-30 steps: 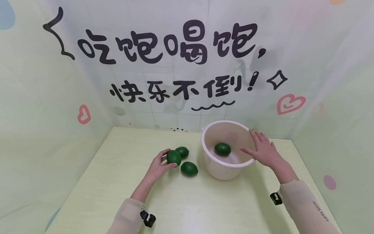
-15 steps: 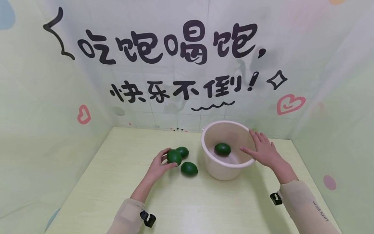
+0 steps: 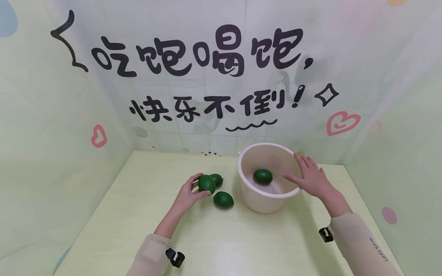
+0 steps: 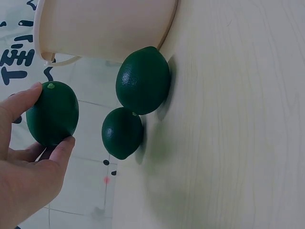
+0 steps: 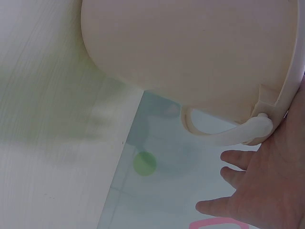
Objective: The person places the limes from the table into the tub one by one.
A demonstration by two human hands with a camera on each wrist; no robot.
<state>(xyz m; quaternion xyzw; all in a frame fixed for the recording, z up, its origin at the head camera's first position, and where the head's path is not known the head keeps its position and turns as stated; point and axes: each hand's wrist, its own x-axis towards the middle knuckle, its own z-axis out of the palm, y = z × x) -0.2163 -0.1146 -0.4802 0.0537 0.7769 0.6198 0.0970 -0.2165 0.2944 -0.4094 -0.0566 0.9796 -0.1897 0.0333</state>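
Note:
My left hand (image 3: 187, 196) holds a dark green lime (image 3: 206, 184) between thumb and fingers. In the left wrist view this held lime (image 4: 52, 113) hangs off the tabletop, its pale stem end showing. Close by on the table lie two more limes, one behind (image 3: 217, 179) and one nearer (image 3: 223, 199). A pale pink bucket (image 3: 264, 201) stands upright to their right, with one lime (image 3: 263, 176) inside. On the bucket's right rim rests my right hand (image 3: 314, 179), its thumb over the opening. The right wrist view shows its other fingers (image 5: 214, 206) spread and straight outside the wall.
A white handle (image 5: 228, 137) hangs down the bucket's outer side. The pale wooden table (image 3: 221, 241) ends at a printed curtain (image 3: 193, 142) behind, and similar curtains enclose it left and right. Black clips (image 3: 175, 257) sit by the sleeves.
My left hand has shifted the held lime slightly up and to the right, so it covers more of the lime behind it. The right hand and bucket stay put.

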